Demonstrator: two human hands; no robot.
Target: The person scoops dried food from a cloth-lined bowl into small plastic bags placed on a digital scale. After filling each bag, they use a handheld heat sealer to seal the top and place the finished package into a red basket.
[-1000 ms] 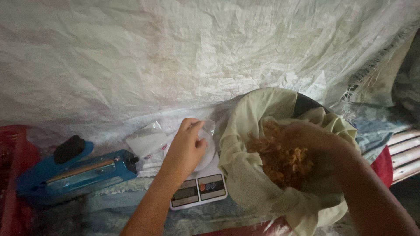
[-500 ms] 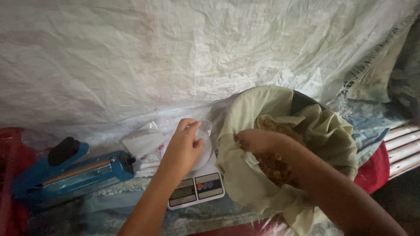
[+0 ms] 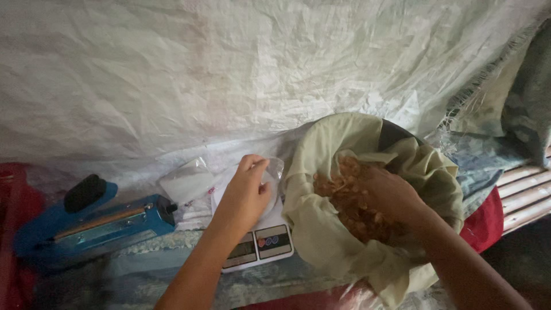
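Note:
My left hand [image 3: 245, 194] pinches the rim of a small clear plastic bag [image 3: 274, 170] held over a white digital kitchen scale [image 3: 259, 248]. My right hand [image 3: 390, 198] is down inside a bowl lined with pale green cloth [image 3: 321, 229], its fingers buried in a heap of small orange-brown dried pieces [image 3: 344, 198]. Whether that hand grips any pieces cannot be seen. The bowl stands just right of the scale.
A blue heat sealer with a black knob [image 3: 92, 221] lies at the left. A stack of clear plastic bags [image 3: 186, 181] rests behind the scale. A white woven sheet [image 3: 229, 74] hangs as backdrop. Red cloth [image 3: 488, 221] and wooden slats [image 3: 525, 192] lie at the right.
My right hand rose to the bowl's left rim half a second ago, then dropped back into the dried pieces. My left hand stayed on the bag above the scale.

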